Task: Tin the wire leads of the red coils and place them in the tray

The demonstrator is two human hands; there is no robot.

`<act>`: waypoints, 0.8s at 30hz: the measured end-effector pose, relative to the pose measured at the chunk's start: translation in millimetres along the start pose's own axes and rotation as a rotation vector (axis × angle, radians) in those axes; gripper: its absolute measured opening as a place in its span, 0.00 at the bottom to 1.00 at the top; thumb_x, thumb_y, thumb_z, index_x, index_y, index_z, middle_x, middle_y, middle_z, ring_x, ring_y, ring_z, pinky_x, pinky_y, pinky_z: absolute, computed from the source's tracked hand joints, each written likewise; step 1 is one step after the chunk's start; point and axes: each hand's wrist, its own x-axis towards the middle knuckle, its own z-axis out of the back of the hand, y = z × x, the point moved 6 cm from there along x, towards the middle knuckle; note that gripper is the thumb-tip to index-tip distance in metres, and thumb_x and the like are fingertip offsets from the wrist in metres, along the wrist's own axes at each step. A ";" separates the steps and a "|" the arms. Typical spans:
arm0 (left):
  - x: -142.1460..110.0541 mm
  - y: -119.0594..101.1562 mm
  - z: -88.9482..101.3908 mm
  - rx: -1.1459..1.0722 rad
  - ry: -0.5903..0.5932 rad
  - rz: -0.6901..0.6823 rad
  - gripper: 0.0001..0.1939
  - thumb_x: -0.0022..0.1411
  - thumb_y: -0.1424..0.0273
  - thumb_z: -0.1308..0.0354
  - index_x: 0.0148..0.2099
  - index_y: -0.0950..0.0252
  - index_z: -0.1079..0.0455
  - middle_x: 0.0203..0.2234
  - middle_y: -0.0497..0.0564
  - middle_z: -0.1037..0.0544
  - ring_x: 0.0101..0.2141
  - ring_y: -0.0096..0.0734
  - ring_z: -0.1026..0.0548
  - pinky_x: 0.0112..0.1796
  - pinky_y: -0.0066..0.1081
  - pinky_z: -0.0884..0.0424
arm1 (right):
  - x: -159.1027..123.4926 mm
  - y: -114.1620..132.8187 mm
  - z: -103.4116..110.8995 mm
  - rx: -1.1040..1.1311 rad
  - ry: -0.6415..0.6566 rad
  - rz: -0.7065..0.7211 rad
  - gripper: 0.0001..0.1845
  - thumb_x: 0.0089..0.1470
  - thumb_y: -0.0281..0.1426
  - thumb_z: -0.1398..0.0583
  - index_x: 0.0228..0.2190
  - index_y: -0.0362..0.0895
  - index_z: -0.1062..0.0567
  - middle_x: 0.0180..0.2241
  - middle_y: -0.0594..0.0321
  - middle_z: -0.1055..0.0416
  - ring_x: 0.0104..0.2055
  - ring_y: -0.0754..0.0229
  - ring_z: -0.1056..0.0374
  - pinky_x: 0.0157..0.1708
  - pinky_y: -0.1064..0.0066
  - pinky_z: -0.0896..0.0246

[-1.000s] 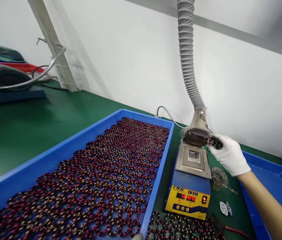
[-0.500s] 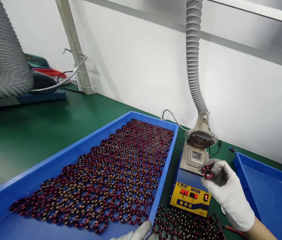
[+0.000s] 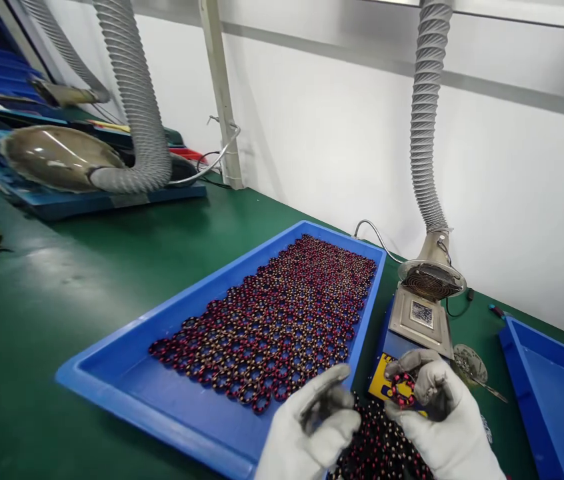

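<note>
My right hand (image 3: 437, 413), in a white glove, pinches a small red-and-black wound coil ring (image 3: 403, 390) in front of the solder pot unit (image 3: 419, 320). My left hand (image 3: 312, 427), also gloved, hovers beside it with fingers curled, over a pile of loose coil rings (image 3: 382, 447) on the green bench. I cannot see anything in the left hand. A large blue tray (image 3: 162, 320) filled with several rows of the same coil rings lies to the left.
A grey fume hose (image 3: 427, 133) hangs down to a round intake above the solder pot. A second blue tray (image 3: 552, 393) sits at the right. A small metal dish (image 3: 469, 363) lies beside the pot. Another hose and hood (image 3: 62, 157) stand at the back left.
My right hand has drawn the coil ring back from the solder pot toward me. My left hand has come up into view beside it. The view has swung left.
</note>
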 end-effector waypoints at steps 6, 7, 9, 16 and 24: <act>-0.4 -26.7 -44.2 -0.340 0.317 0.092 0.14 0.38 0.78 0.38 0.33 0.61 0.25 0.30 0.48 0.22 0.34 0.32 0.26 0.36 0.23 0.31 | -11.8 2.9 -17.6 0.020 0.046 0.103 0.12 0.39 0.19 0.42 0.21 0.46 0.39 0.31 0.64 0.33 0.30 0.63 0.35 0.27 0.76 0.39; -0.8 -29.4 -46.7 -0.336 0.355 0.077 0.11 0.41 0.77 0.38 0.32 0.62 0.25 0.30 0.48 0.22 0.33 0.32 0.26 0.36 0.24 0.31 | -12.5 2.9 -18.4 0.017 0.041 0.114 0.12 0.39 0.19 0.42 0.21 0.46 0.39 0.30 0.65 0.33 0.29 0.64 0.36 0.27 0.76 0.39; -0.8 -30.8 -46.8 -0.330 0.362 0.041 0.07 0.44 0.75 0.39 0.30 0.64 0.25 0.31 0.50 0.23 0.33 0.32 0.26 0.36 0.25 0.31 | -12.7 3.0 -19.6 0.007 0.022 0.127 0.13 0.40 0.20 0.41 0.20 0.46 0.39 0.30 0.66 0.33 0.29 0.64 0.35 0.27 0.76 0.39; 1.0 -25.3 -31.3 -0.425 0.174 -0.046 0.03 0.44 0.74 0.37 0.27 0.64 0.26 0.28 0.49 0.23 0.32 0.30 0.26 0.35 0.23 0.30 | -15.2 13.0 -28.9 -0.084 0.043 0.221 0.14 0.41 0.23 0.37 0.19 0.46 0.38 0.28 0.64 0.34 0.28 0.63 0.34 0.25 0.75 0.37; 4.1 -53.9 16.8 -0.280 -0.123 -0.226 0.04 0.43 0.69 0.36 0.26 0.60 0.27 0.28 0.48 0.22 0.34 0.37 0.24 0.38 0.33 0.26 | -21.0 9.9 -25.1 -0.008 -0.035 0.125 0.15 0.42 0.23 0.38 0.19 0.46 0.40 0.29 0.65 0.33 0.32 0.60 0.31 0.30 0.72 0.36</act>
